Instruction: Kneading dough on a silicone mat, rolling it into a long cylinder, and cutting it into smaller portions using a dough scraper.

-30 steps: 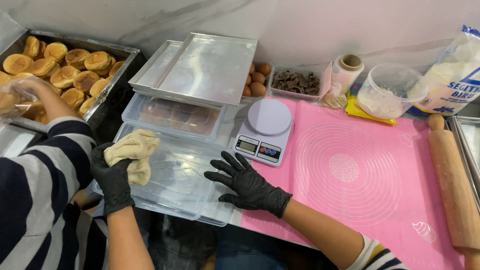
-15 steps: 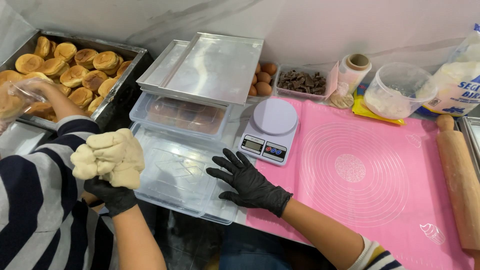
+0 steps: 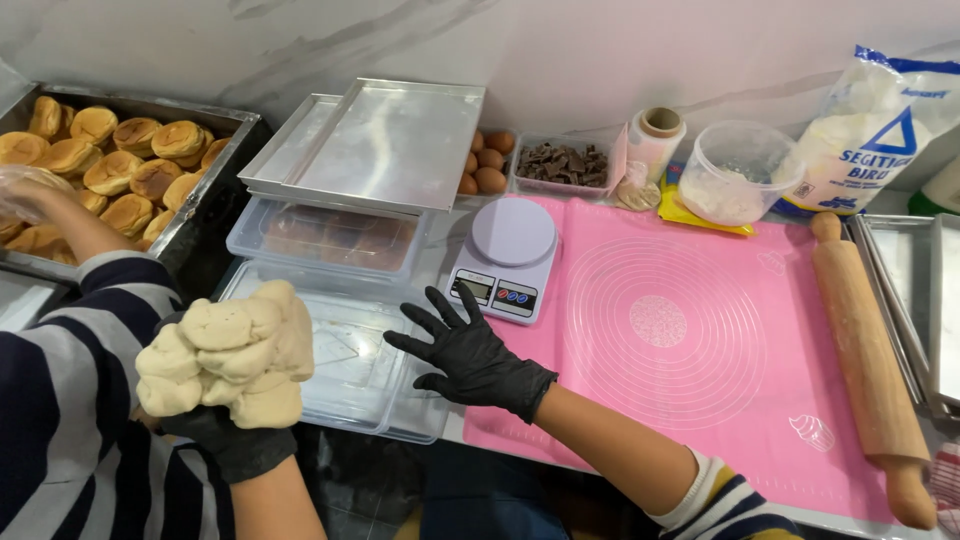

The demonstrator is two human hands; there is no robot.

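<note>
My left hand (image 3: 228,442), in a black glove, holds up a big lump of pale dough (image 3: 230,355) at the lower left, above the front corner of a clear plastic lidded box (image 3: 352,372). The dough hides most of that hand. My right hand (image 3: 470,357), also black-gloved, is spread open with fingers apart. It hovers at the box's right edge, where the box meets the pink silicone mat (image 3: 700,350), and holds nothing. A small digital scale (image 3: 505,255) stands just beyond its fingertips.
A co-worker's striped sleeve (image 3: 60,380) fills the left, their hand (image 3: 30,195) at a metal tray of buns (image 3: 120,165). Stacked baking trays (image 3: 380,145) rest on clear boxes. Eggs (image 3: 485,160), chocolate pieces (image 3: 563,165), a tub (image 3: 740,170), a flour bag (image 3: 870,130) and a rolling pin (image 3: 865,350) are nearby.
My left hand has lifted the dough up off the clear box and toward me. My right hand has stayed spread open in nearly the same place.
</note>
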